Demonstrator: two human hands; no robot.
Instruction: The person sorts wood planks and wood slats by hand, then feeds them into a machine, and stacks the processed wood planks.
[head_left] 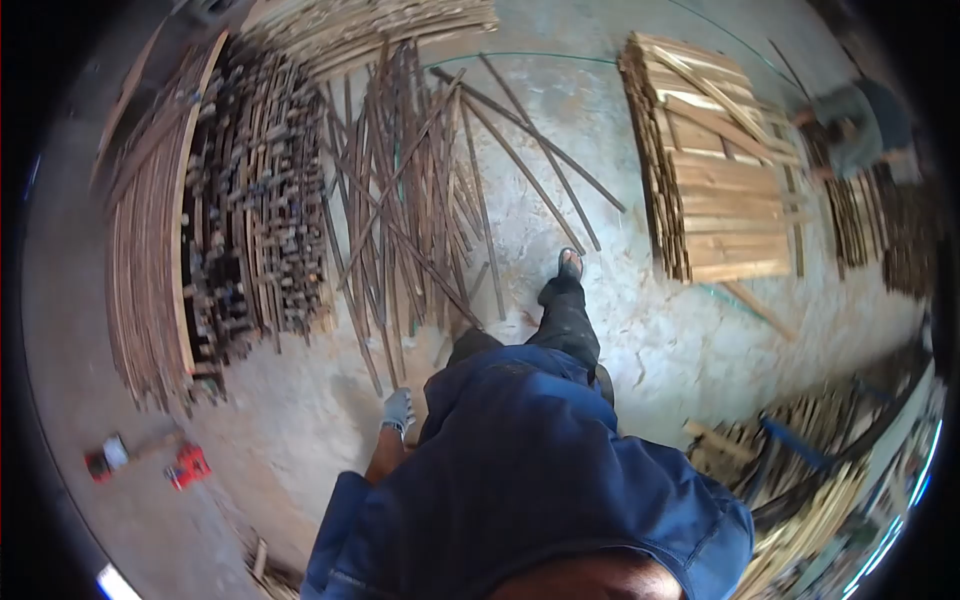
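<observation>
My left hand point(398, 409), in a pale grey glove, hangs low beside my left leg, with a band round the wrist. It is nearest to the lower ends of a loose heap of long, thin wooden strips point(400, 200) spread on the floor. Whether its fingers are curled or stretched out is too small to make out, and I see nothing held in it. My right hand is out of sight, hidden by my blue shirt.
Stacked wooden strips point(255, 190) stand on the left, with red tools point(188, 467) on the floor below. A pile of boards point(728, 200) lies at right. Beyond it a person point(860, 130) bends over more wood. Bundled strips point(810, 430) fill the lower right.
</observation>
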